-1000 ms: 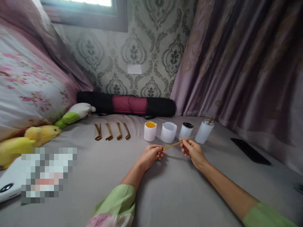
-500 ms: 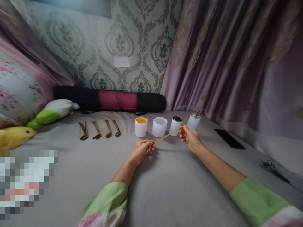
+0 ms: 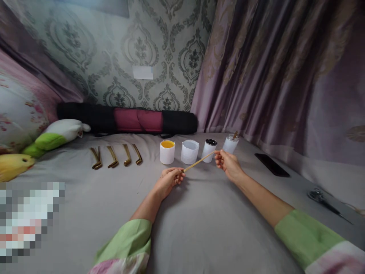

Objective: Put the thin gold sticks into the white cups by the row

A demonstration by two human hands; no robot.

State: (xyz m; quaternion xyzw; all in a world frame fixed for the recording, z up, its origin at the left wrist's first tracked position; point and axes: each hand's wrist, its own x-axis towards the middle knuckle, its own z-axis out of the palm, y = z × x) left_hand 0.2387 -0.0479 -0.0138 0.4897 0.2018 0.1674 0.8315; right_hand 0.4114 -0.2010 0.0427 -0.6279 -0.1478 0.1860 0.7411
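Observation:
A thin, straight tan stick (image 3: 199, 161) is stretched between my two hands, slanting up to the right. Its lower end is pinched in the closed fingers of my left hand (image 3: 169, 182). At the upper end, my right hand (image 3: 230, 165) grips it between thumb and fingertips. Just behind the stick are a white tub with yellow inside (image 3: 167, 153), a pale tub (image 3: 189, 153) and a white can with a black inside (image 3: 210, 151). Beyond my right hand, a whitish glass jar (image 3: 230, 144) has brown sticks standing in it.
Several bent, gold-brown strips (image 3: 127, 155) lie in a row on the grey sheet (image 3: 108, 213). A black phone (image 3: 272, 165) and a dark tool with a cord (image 3: 325, 201) are at right. Plush toys (image 3: 61, 133) sit left; a black-and-maroon roll (image 3: 137, 118) lies along the wall.
The whole view has shifted slightly, so the objects appear a little further left. Both hands keep hold of the stick in nearly the same pose.

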